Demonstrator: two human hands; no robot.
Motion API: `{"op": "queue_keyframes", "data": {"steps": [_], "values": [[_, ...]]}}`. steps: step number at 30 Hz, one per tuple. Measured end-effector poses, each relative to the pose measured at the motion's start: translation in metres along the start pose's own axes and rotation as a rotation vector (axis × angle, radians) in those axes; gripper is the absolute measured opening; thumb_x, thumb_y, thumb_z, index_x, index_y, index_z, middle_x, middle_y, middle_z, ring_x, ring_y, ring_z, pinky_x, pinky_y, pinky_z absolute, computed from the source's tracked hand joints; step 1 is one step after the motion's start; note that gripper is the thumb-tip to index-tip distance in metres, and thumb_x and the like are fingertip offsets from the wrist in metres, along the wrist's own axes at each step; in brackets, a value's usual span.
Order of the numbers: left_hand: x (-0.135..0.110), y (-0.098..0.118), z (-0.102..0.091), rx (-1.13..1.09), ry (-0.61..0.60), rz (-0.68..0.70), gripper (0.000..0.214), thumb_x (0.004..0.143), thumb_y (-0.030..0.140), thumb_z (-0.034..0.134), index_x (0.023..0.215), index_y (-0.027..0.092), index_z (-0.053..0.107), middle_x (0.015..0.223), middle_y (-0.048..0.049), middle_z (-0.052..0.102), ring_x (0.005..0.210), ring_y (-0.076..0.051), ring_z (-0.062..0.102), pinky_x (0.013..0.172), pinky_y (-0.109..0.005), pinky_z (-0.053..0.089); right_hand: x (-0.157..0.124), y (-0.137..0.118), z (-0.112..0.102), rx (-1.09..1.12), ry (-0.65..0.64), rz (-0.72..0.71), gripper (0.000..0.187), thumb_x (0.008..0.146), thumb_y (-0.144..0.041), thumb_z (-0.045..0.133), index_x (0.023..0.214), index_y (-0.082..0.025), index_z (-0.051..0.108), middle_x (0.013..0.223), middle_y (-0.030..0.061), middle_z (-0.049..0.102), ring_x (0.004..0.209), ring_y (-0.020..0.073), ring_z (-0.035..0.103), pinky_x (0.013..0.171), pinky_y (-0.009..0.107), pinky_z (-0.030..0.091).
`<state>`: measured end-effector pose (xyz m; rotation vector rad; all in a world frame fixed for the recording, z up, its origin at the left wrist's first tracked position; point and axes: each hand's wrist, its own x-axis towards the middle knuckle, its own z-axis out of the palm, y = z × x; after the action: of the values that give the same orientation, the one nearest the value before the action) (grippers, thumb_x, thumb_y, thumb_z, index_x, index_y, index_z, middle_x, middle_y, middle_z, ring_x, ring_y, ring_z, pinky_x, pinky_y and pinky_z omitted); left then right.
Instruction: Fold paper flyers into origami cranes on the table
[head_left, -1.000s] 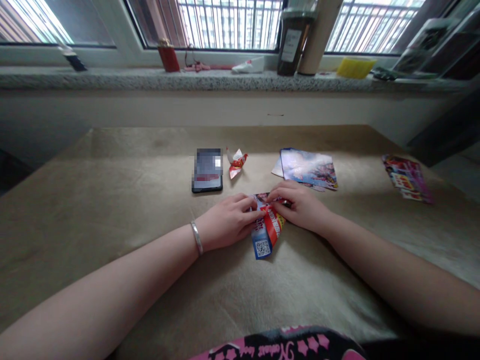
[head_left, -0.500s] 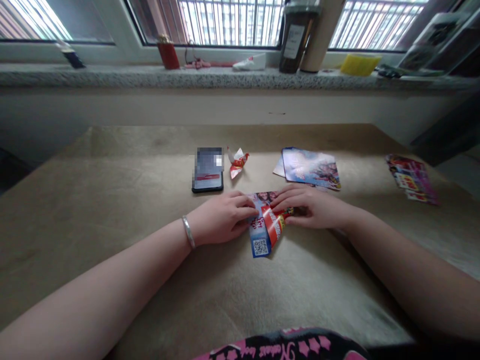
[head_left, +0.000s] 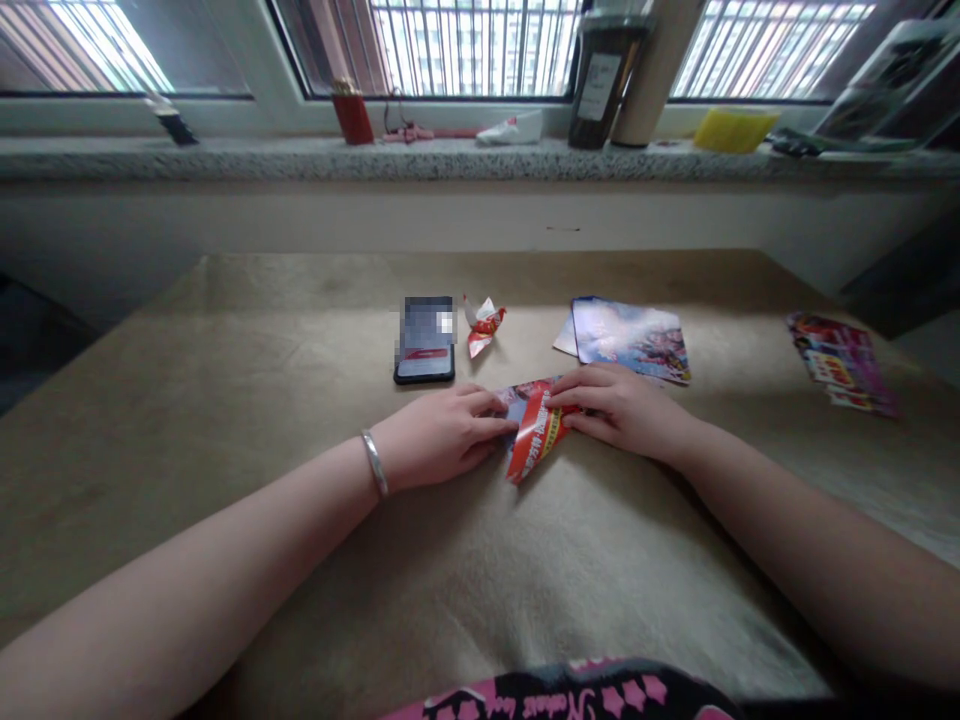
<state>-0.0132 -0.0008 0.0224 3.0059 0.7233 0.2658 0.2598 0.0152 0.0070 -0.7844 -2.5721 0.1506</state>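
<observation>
A glossy printed paper sheet (head_left: 535, 430), blue with a red and yellow printed side folded over, lies on the table in front of me. My left hand (head_left: 457, 432), with a silver bangle at the wrist, holds the sheet's left edge, its fingers close together. From the right, my right hand (head_left: 619, 410) grips the folded side, fingers on top and thumb at the near edge. The fingers hide part of both side edges. Beyond the hands stands a small folded red and white paper figure (head_left: 485, 327).
A phone (head_left: 424, 345) lies left of the paper figure. Printed sheets (head_left: 631, 338) overlap beyond my right hand, and more colourful leaflets (head_left: 844, 365) lie at the far right of the table (head_left: 300, 300). Bottles and small items line the stone windowsill (head_left: 450, 165).
The red flap has been folded farther left across the sheet, covering the blue strip with the square code. My right hand moved slightly with it. The view shifted a little.
</observation>
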Motion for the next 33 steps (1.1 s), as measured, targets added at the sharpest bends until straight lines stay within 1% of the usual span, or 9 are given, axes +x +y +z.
{"op": "queue_keyframes", "data": {"steps": [2,4,6,11,18,21,25,28,33], "values": [[-0.003,0.008,0.002,0.034,0.043,-0.034,0.031,0.091,0.023,0.048,0.120,0.022,0.060,0.117,-0.0090,0.061,0.101,-0.021,0.057,0.089,-0.037,0.052,-0.003,-0.003,-0.004,0.018,-0.008,-0.013,0.025,0.089,-0.028,0.054,0.108,-0.019,0.066,0.112,0.0101,0.066,0.100,0.0217,0.061,0.087,0.039,0.050],[-0.006,0.012,0.005,0.043,0.108,-0.055,0.032,0.093,0.022,0.045,0.121,0.020,0.059,0.121,-0.0091,0.059,0.106,-0.021,0.056,0.090,-0.037,0.052,-0.005,-0.004,-0.007,0.042,-0.014,-0.019,0.026,0.088,-0.026,0.054,0.111,-0.019,0.065,0.115,0.0098,0.065,0.104,0.0210,0.060,0.090,0.038,0.049],[-0.007,0.013,0.008,0.029,0.137,-0.066,0.032,0.093,0.019,0.044,0.121,0.019,0.059,0.123,-0.0087,0.059,0.113,-0.021,0.053,0.095,-0.039,0.050,-0.005,-0.006,-0.008,0.063,-0.017,-0.016,0.026,0.087,-0.022,0.053,0.111,-0.019,0.064,0.116,0.0094,0.065,0.105,0.0201,0.060,0.091,0.038,0.048],[-0.007,0.008,0.008,-0.005,0.124,-0.041,0.032,0.091,0.023,0.047,0.120,0.018,0.058,0.124,-0.0088,0.059,0.115,-0.022,0.053,0.097,-0.040,0.049,-0.002,-0.006,-0.007,0.073,-0.022,-0.016,0.034,0.081,-0.011,0.050,0.110,-0.020,0.064,0.116,0.0079,0.066,0.106,0.0204,0.060,0.092,0.041,0.049],[-0.009,0.002,0.008,-0.012,0.087,-0.083,0.038,0.091,0.025,0.046,0.127,0.013,0.052,0.129,-0.0108,0.056,0.118,-0.022,0.052,0.099,-0.039,0.048,0.000,-0.003,-0.002,0.116,-0.051,-0.088,0.045,0.072,-0.004,0.046,0.108,-0.021,0.066,0.113,0.0024,0.069,0.111,0.0179,0.059,0.099,0.040,0.046],[-0.008,0.003,0.007,-0.005,0.055,-0.090,0.041,0.093,0.030,0.046,0.130,0.014,0.049,0.130,-0.0111,0.055,0.119,-0.023,0.050,0.100,-0.039,0.046,0.001,-0.003,0.001,0.107,-0.060,-0.090,0.047,0.073,-0.002,0.044,0.109,-0.024,0.066,0.115,-0.0006,0.068,0.115,0.0173,0.057,0.102,0.041,0.044],[-0.006,0.006,0.008,0.011,0.005,-0.112,0.048,0.094,0.040,0.044,0.136,0.017,0.043,0.129,-0.0120,0.054,0.121,-0.025,0.047,0.101,-0.042,0.044,0.004,-0.005,0.004,0.024,-0.071,-0.030,0.044,0.078,-0.004,0.044,0.109,-0.026,0.068,0.114,-0.0013,0.068,0.118,0.0203,0.053,0.097,0.043,0.046],[-0.005,0.006,0.009,0.020,-0.004,-0.134,0.052,0.093,0.044,0.045,0.138,0.019,0.040,0.128,-0.0115,0.053,0.122,-0.026,0.045,0.103,-0.043,0.042,0.007,-0.006,0.005,-0.036,-0.074,-0.015,0.041,0.081,-0.007,0.046,0.109,-0.028,0.068,0.115,-0.0014,0.068,0.113,0.0220,0.054,0.094,0.045,0.046],[-0.006,0.002,0.011,0.018,0.012,-0.140,0.045,0.093,0.042,0.045,0.134,0.023,0.046,0.123,-0.0102,0.053,0.117,-0.026,0.047,0.099,-0.043,0.044,0.010,-0.007,0.007,-0.061,-0.046,-0.032,0.036,0.085,-0.010,0.047,0.105,-0.028,0.070,0.104,0.0041,0.069,0.098,0.0201,0.058,0.085,0.038,0.049]]}}
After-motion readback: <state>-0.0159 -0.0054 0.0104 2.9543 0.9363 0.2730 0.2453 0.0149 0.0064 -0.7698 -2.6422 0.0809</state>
